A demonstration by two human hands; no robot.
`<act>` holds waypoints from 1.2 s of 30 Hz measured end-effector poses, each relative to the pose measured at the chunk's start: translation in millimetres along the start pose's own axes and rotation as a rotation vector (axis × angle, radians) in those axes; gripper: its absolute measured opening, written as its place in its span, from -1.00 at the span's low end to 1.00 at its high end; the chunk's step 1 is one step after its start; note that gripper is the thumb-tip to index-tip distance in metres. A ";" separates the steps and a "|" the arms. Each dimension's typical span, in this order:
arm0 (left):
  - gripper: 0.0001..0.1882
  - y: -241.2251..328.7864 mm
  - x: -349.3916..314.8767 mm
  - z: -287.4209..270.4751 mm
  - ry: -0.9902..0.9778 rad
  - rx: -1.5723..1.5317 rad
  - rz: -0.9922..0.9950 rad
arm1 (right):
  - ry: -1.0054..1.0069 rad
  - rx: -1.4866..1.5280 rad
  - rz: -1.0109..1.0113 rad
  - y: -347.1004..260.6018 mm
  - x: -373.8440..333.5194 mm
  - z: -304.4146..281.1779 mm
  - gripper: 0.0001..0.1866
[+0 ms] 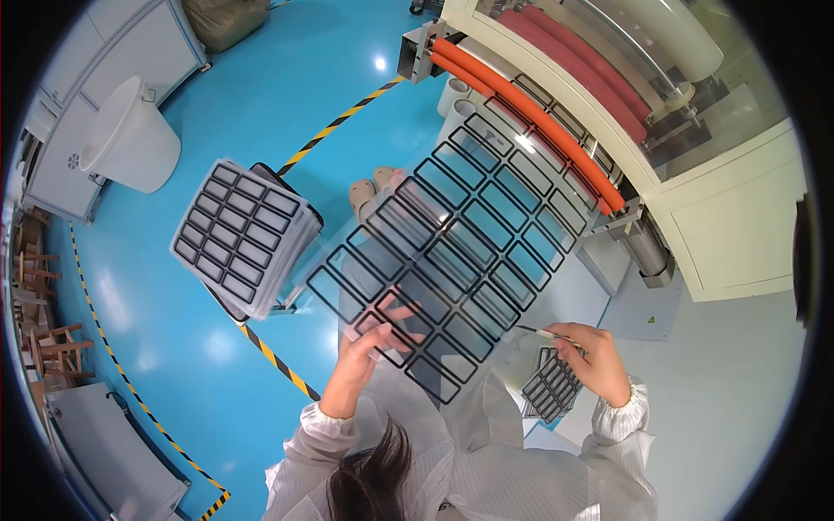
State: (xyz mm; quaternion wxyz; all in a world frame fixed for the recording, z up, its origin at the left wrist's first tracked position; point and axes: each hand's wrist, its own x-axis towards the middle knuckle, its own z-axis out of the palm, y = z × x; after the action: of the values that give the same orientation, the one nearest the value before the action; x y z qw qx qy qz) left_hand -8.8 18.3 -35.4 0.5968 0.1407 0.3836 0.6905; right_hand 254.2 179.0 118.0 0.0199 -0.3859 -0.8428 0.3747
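Clear plastic film printed with rows of black rectangular frames [469, 234] runs down from the machine [695, 174] at the upper right toward the person, its far end passing under two orange rollers [530, 113] and its near end hanging in front of the chest. The left hand [373, 343] is at the lower left corner of this sheet, fingers spread and partly seen through the clear film, gripping its edge from behind and below. The right hand [595, 356] is just off the lower right edge of the sheet, closed around a thin pen-like tool [540, 332] whose tip points left toward the film's border; whether the tip touches the film cannot be told. Both hands sit at about the same height, with the sheet's lowest frames between them.

Below the right hand lies a smaller piece of the same framed film [549, 389], close to the wrist. To the left, well apart from both hands, a thick stack of cut framed sheets [239, 234] rests on a small stand [287, 300] over the blue floor [174, 365]. A white bucket [130, 135] stands further off at the upper left, beside grey cabinets [113, 61]. Yellow-and-black striped tape [278, 365] crosses the floor beneath the stand. Two feet in light shoes [373, 191] show through the film. The person wears a white striped coat with elastic cuffs [617, 417].
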 end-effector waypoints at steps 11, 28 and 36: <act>-0.67 -19.6 40.5 26.1 -0.068 0.046 0.002 | 0.402 -0.080 -0.148 25.8 81.9 12.1 -0.69; -0.47 -9.3 50.8 32.2 0.039 -0.013 0.042 | 0.359 0.030 -0.212 14.6 234.7 30.6 -0.71; -0.47 -0.3 34.6 29.2 0.074 0.033 0.042 | 0.445 -0.209 -0.322 -2.7 247.2 52.8 -0.73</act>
State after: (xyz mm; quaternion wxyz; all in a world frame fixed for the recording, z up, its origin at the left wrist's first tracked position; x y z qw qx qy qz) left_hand 1.8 61.1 -25.3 0.5653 0.1329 0.4140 0.7010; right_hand 62.0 309.9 18.6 0.2235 -0.3199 -0.9021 0.1839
